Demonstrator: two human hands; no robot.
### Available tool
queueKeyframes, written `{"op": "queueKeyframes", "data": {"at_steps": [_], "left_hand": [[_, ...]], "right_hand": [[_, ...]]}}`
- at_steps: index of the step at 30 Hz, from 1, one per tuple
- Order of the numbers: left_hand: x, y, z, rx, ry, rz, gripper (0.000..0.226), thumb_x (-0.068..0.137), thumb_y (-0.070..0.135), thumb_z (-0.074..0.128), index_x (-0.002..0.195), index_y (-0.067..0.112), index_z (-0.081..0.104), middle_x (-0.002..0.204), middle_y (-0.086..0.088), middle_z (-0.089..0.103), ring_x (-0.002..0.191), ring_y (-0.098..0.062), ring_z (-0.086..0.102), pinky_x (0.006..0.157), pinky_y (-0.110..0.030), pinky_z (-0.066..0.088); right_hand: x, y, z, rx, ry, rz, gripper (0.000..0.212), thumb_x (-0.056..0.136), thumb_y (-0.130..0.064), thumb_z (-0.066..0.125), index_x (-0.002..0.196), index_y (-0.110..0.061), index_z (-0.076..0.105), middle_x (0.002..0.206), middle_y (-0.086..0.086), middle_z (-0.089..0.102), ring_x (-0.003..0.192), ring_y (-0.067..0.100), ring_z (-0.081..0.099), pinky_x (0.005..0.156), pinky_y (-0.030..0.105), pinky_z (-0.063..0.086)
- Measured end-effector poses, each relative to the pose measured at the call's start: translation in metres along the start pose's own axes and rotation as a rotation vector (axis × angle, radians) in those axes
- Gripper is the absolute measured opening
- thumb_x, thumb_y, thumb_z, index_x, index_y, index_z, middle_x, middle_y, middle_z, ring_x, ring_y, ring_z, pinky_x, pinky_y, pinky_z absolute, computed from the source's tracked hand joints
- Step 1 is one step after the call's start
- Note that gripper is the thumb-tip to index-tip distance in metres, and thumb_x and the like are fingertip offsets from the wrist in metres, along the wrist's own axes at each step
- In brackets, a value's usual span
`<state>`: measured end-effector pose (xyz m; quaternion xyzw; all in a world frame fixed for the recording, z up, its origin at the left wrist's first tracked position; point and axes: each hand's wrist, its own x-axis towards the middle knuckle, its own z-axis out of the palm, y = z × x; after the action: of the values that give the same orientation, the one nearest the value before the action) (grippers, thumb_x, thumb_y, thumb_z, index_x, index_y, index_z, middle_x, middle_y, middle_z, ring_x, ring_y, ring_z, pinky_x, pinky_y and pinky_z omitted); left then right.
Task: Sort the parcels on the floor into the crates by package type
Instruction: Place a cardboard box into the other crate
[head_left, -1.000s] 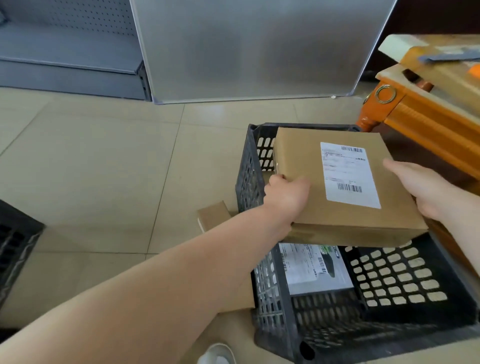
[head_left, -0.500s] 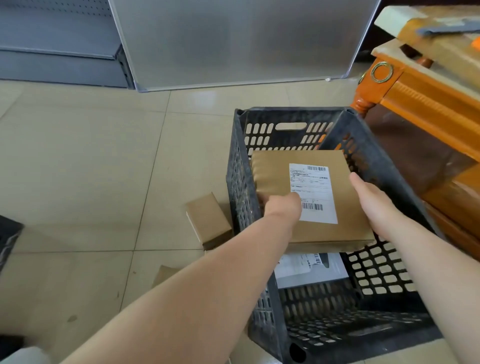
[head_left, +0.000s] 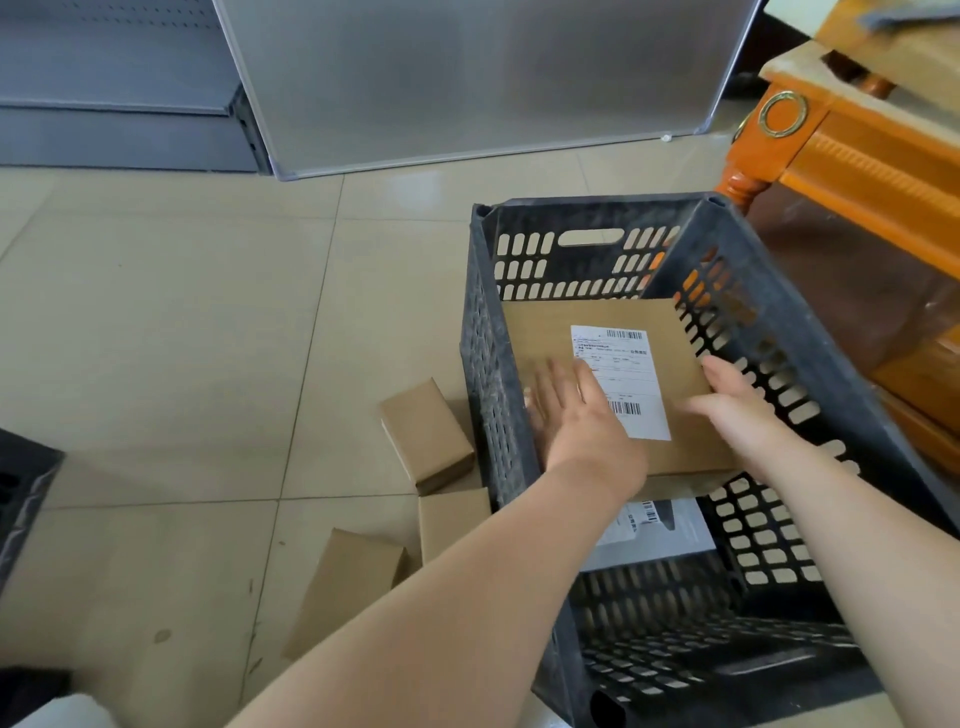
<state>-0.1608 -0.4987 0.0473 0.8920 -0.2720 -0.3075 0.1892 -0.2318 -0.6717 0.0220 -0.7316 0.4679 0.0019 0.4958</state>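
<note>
A flat brown cardboard box (head_left: 550, 332) with a white shipping label lies inside the black slotted crate (head_left: 480, 332). My left hand (head_left: 576, 415) lies flat on the box top with straight fingers. My right hand (head_left: 732, 400) touches the box's right edge, its fingers mostly straight. Under the box, a grey parcel with a label (head_left: 654, 535) shows on the crate floor. Three small cardboard boxes lie on the tiles left of the crate: one (head_left: 426, 434) next to its wall, one (head_left: 452, 519) behind my left forearm, one (head_left: 343, 587) nearer me.
An orange wooden cabinet (head_left: 857, 156) stands right of the crate. A grey metal panel (head_left: 467, 78) leans at the back, beside grey shelving (head_left: 114, 78). Part of another black crate (head_left: 21, 499) shows at the left edge. Beige floor tiles (head_left: 156, 338) stretch to the left.
The flat box has gone down from above the crate rim into the crate. My left hand has loosened from gripping its edge to lying flat on top.
</note>
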Motion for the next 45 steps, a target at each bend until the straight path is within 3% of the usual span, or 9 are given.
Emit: {"op": "queueKeyframes", "data": {"at_steps": [3, 5, 10, 18, 23, 27, 31, 41, 45], "left_hand": [[0.002, -0.006, 0.014, 0.383, -0.126, 0.113, 0.102, 0.086, 0.027, 0.062, 0.155, 0.013, -0.011, 0.16, -0.016, -0.018, 0.147, -0.036, -0.021, 0.118, -0.057, -0.004], [0.001, -0.01, 0.018, 0.512, -0.191, 0.197, 0.104, 0.084, 0.025, 0.067, 0.156, 0.016, -0.008, 0.161, -0.016, -0.018, 0.148, -0.038, -0.017, 0.117, -0.062, 0.003], [0.003, -0.009, 0.016, 0.723, -0.201, 0.257, 0.108, 0.084, 0.023, 0.07, 0.155, 0.01, -0.01, 0.16, -0.023, -0.014, 0.147, -0.043, -0.006, 0.111, -0.064, 0.021], [0.022, -0.011, 0.005, 0.831, -0.208, 0.236, 0.107, 0.09, 0.026, 0.065, 0.153, 0.009, -0.019, 0.159, -0.024, -0.019, 0.148, -0.045, -0.005, 0.111, -0.06, 0.028], [0.039, -0.013, -0.01, 0.816, -0.195, 0.202, 0.106, 0.088, 0.022, 0.067, 0.155, 0.014, -0.015, 0.162, -0.019, -0.016, 0.148, -0.044, 0.0, 0.112, -0.057, 0.029], [0.04, -0.012, -0.011, 0.917, -0.081, 0.249, 0.098, 0.085, 0.028, 0.067, 0.155, 0.008, 0.002, 0.157, -0.023, 0.014, 0.135, -0.04, 0.032, 0.102, -0.049, 0.036], [0.04, -0.011, -0.009, 0.913, -0.037, 0.268, 0.088, 0.086, 0.023, 0.065, 0.152, 0.003, 0.009, 0.149, -0.021, 0.025, 0.126, -0.039, 0.039, 0.071, -0.039, 0.038], [0.024, -0.017, -0.01, 0.782, -0.049, 0.246, 0.093, 0.082, 0.02, 0.067, 0.152, 0.005, 0.007, 0.154, -0.023, 0.014, 0.133, -0.038, 0.032, 0.087, -0.038, 0.042], [0.009, -0.019, -0.008, 0.786, 0.037, 0.353, 0.078, 0.081, 0.018, 0.065, 0.145, 0.007, 0.022, 0.14, -0.017, 0.034, 0.117, -0.031, 0.044, 0.078, -0.036, 0.039]], "right_hand": [[-0.003, 0.002, -0.001, -0.068, -0.043, 0.051, 0.096, 0.085, -0.014, 0.076, 0.159, -0.025, 0.015, 0.147, -0.005, 0.042, 0.123, 0.021, 0.047, 0.092, 0.037, 0.04], [-0.004, 0.01, -0.009, -0.051, -0.087, 0.15, 0.111, 0.07, -0.023, 0.088, 0.156, -0.027, 0.018, 0.148, 0.003, 0.044, 0.127, 0.027, 0.048, 0.096, 0.042, 0.043], [-0.023, 0.026, -0.025, -0.192, -0.303, 0.369, 0.063, 0.083, -0.014, 0.079, 0.134, -0.022, 0.043, 0.127, 0.012, 0.054, 0.108, 0.036, 0.061, 0.082, 0.051, 0.057], [-0.027, 0.018, -0.007, -0.107, -0.071, 0.287, 0.042, 0.096, -0.02, 0.064, 0.135, -0.015, 0.049, 0.114, 0.01, 0.058, 0.093, 0.025, 0.062, 0.06, 0.033, 0.053], [-0.017, 0.005, 0.008, -0.057, -0.003, 0.25, 0.023, 0.098, -0.018, 0.059, 0.119, -0.018, 0.05, 0.099, 0.003, 0.056, 0.088, 0.021, 0.057, 0.064, 0.032, 0.051], [-0.01, 0.003, 0.017, 0.043, 0.063, 0.234, 0.019, 0.098, -0.01, 0.054, 0.115, -0.017, 0.05, 0.094, 0.005, 0.055, 0.092, 0.025, 0.057, 0.081, 0.04, 0.055], [-0.008, 0.007, 0.021, 0.116, 0.106, 0.231, 0.031, 0.097, -0.012, 0.054, 0.126, -0.02, 0.046, 0.099, 0.003, 0.054, 0.101, 0.028, 0.058, 0.085, 0.041, 0.055], [-0.022, 0.016, 0.036, 0.144, 0.226, 0.237, 0.068, 0.097, -0.024, 0.056, 0.155, -0.023, 0.02, 0.128, 0.009, 0.05, 0.108, 0.031, 0.059, 0.084, 0.044, 0.058], [-0.043, 0.04, 0.044, -0.036, 0.25, 0.315, 0.077, 0.094, -0.036, 0.056, 0.155, -0.023, 0.012, 0.13, 0.019, 0.056, 0.109, 0.036, 0.062, 0.095, 0.052, 0.053]]}}
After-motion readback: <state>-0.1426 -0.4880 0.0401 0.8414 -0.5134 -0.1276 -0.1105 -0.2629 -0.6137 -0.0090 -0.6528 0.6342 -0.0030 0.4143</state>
